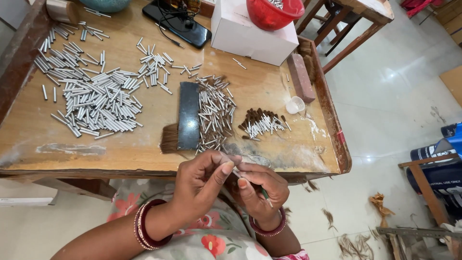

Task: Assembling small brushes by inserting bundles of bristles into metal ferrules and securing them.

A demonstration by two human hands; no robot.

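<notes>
Head view, small metal tube [236,170] pinched between left hand [201,180] and right hand [260,188], seemingly fingertip-held, above table edge [144,168].

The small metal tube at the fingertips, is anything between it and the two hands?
Nothing visible. The left hand and right hand both pinch the small metal tube directly, above the wooden table's near edge. The right hand also holds a thin green tool.

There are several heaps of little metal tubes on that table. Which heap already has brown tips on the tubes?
The small heap nearest the table's right end, beside the white plastic cup. Its tubes carry dark brown tufts at one end; the other heaps, including the big pile at left, are bare silver.
</notes>
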